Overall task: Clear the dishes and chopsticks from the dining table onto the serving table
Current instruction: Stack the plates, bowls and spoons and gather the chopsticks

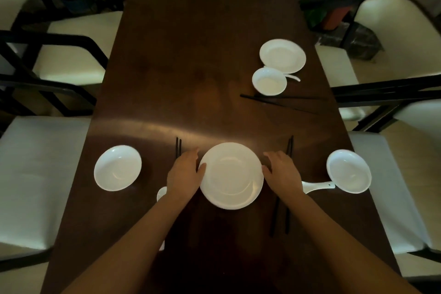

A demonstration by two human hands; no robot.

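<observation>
A white plate (231,175) lies on the dark wooden dining table (191,67) right in front of me. My left hand (185,174) lies at its left rim, thumb touching the edge. My right hand (282,174) lies at its right rim in the same way. Black chopsticks (178,147) poke out beyond the left hand, and a second pair (279,217) runs under the right wrist. A small white dish (117,168) sits to the left, and a white bowl (349,171) with a white spoon (317,186) sits to the right. Another spoon (161,193) is mostly hidden by my left forearm.
At the far right of the table are a second plate (282,55), a small bowl (269,81), a spoon (292,76) and a splayed pair of chopsticks (281,101). White-cushioned chairs (35,174) flank both long sides. Potted plants (334,14) stand beyond the far end.
</observation>
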